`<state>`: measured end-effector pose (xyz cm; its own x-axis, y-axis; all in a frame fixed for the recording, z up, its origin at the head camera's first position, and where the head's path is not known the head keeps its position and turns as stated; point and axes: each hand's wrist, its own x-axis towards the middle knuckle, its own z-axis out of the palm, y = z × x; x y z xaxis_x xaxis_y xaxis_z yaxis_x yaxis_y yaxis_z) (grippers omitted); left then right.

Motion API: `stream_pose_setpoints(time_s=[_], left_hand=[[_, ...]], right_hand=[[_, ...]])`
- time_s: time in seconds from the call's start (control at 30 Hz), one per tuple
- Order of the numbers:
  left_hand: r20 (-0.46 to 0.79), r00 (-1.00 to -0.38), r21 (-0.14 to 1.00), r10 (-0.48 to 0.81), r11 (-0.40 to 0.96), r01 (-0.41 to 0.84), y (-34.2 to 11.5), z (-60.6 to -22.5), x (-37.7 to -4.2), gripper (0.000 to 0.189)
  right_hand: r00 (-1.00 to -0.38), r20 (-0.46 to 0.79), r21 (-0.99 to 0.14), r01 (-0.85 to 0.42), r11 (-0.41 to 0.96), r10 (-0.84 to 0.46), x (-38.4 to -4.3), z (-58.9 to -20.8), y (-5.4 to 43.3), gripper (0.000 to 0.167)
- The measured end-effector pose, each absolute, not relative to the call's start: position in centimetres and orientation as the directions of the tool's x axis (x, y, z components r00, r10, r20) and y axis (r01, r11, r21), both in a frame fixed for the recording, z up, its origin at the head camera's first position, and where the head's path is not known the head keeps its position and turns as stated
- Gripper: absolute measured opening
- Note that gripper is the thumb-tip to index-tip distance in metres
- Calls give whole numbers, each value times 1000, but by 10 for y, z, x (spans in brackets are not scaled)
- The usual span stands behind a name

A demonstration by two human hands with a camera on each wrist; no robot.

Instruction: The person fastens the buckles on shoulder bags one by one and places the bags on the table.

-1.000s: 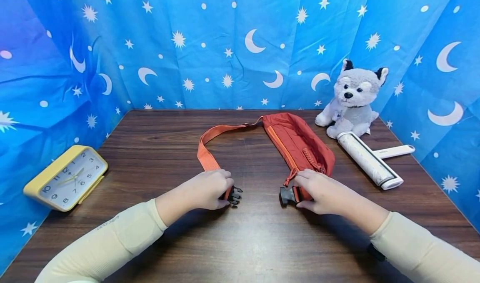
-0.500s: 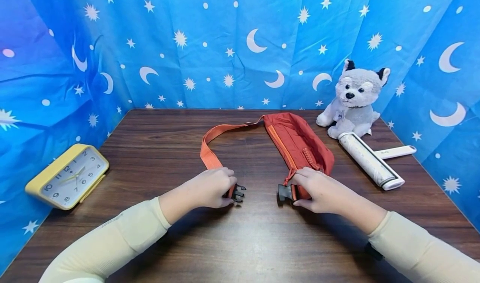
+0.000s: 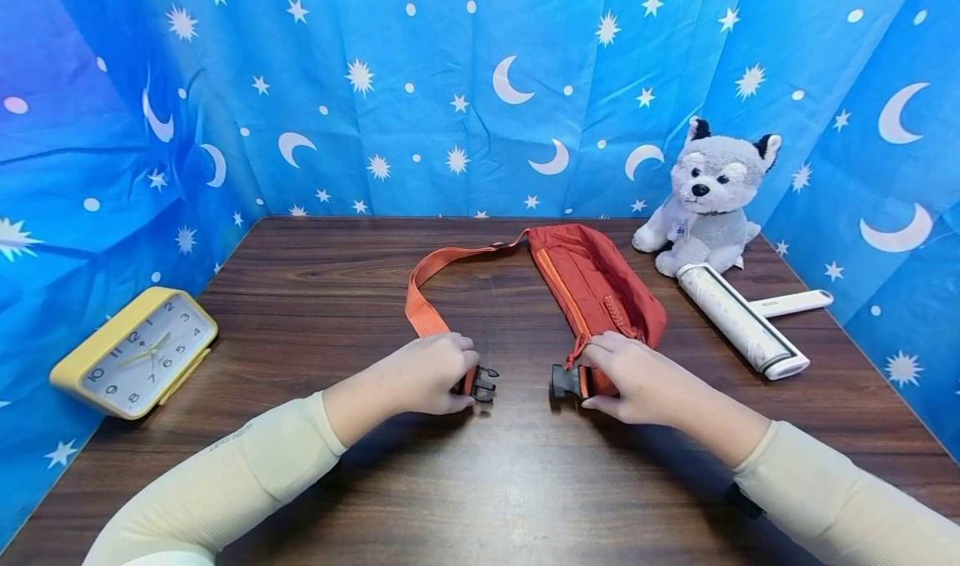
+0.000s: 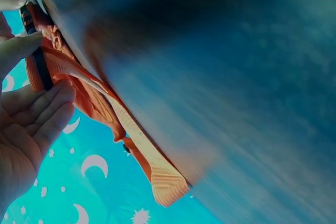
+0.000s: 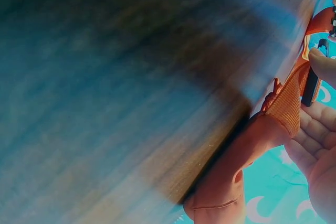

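A red waist bag (image 3: pixel 592 278) lies on the dark wooden table, its orange strap (image 3: pixel 429 287) looping out to the left. My left hand (image 3: pixel 427 374) pinches the strap end by the black pronged buckle half (image 3: pixel 485 384), whose prongs point right. Opposite it, my right hand (image 3: pixel 637 378) pinches the black socket buckle half (image 3: pixel 565 383) at the bag's near end. The two halves face each other, apart, with a short gap between. In the left wrist view, thumb and fingers hold the strap (image 4: pixel 131 124); the right wrist view shows the thumb on the black buckle piece (image 5: pixel 311 85).
A yellow alarm clock (image 3: pixel 135 353) stands at the left edge of the table. To the right lies a white lint roller (image 3: pixel 738 320) with its handle, and behind it sits a grey plush husky (image 3: pixel 708 195). A blue star-and-moon curtain (image 3: pixel 420 66) encloses the table.
My left hand has moved slightly right with the pronged buckle half, and my right hand slightly left with the socket half. The gap between the halves has narrowed.
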<state>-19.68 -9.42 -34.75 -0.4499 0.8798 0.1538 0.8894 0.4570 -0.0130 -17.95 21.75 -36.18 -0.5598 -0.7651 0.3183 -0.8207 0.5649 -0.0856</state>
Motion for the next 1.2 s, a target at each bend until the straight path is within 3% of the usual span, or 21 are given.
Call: stream_pose_setpoints(time_s=[0.17,0.83,1.2], left_hand=[[172,-434,-19,885,443,896,-92,-348,-197,26],[165,-463,-46,871,476,878,-84,-344,-196,24],[197,-433,-56,879,451,891,-81,-345,-198,24]], right_hand=[[-556,332,-88,-823,562,-762,-179,-361,216,39],[-538,373,-93,-832,547,-756,-179,-360,208,41],[-519,390,-76,-841,536,-760,-180,-358,203,43]])
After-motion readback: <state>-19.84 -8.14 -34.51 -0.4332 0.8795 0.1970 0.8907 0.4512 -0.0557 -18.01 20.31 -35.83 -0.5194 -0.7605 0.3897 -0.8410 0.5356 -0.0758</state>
